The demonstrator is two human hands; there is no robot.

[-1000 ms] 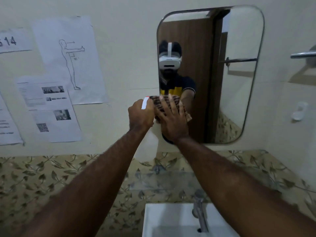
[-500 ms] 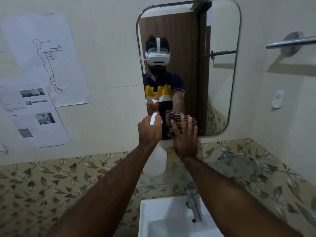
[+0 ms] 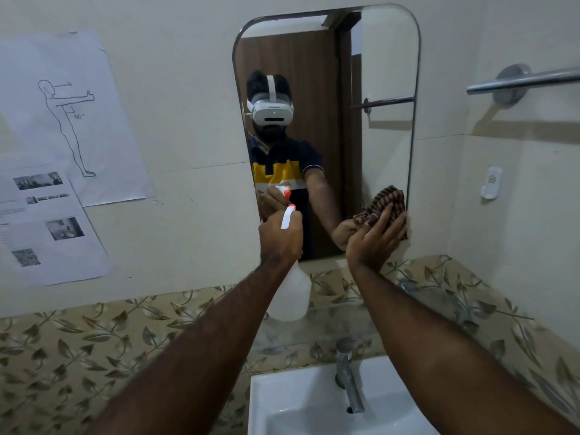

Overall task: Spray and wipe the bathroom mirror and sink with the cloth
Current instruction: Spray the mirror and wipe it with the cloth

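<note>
The rounded mirror (image 3: pixel 386 73) hangs on the cream wall above the white sink (image 3: pixel 282 400). My right hand (image 3: pixel 375 238) presses a brown striped cloth (image 3: pixel 384 200) flat against the mirror's lower right corner. My left hand (image 3: pixel 279 240) grips a translucent white spray bottle (image 3: pixel 290 295) by its neck, the orange-tipped nozzle facing the lower middle of the glass. The bottle hangs below my fist, in front of the wall tiles.
A chrome tap (image 3: pixel 346 378) stands at the sink's back edge. A towel rail (image 3: pixel 521 81) juts from the wall at upper right, a small white hook (image 3: pixel 492 183) below it. Paper sheets (image 3: pixel 62 120) are taped to the wall on the left. Leaf-patterned tiles (image 3: pixel 94 340) run behind the sink.
My right hand has slid the cloth down and to the right, from the mirror's lower middle to its lower right corner. The left hand keeps the bottle near the mirror's bottom edge.
</note>
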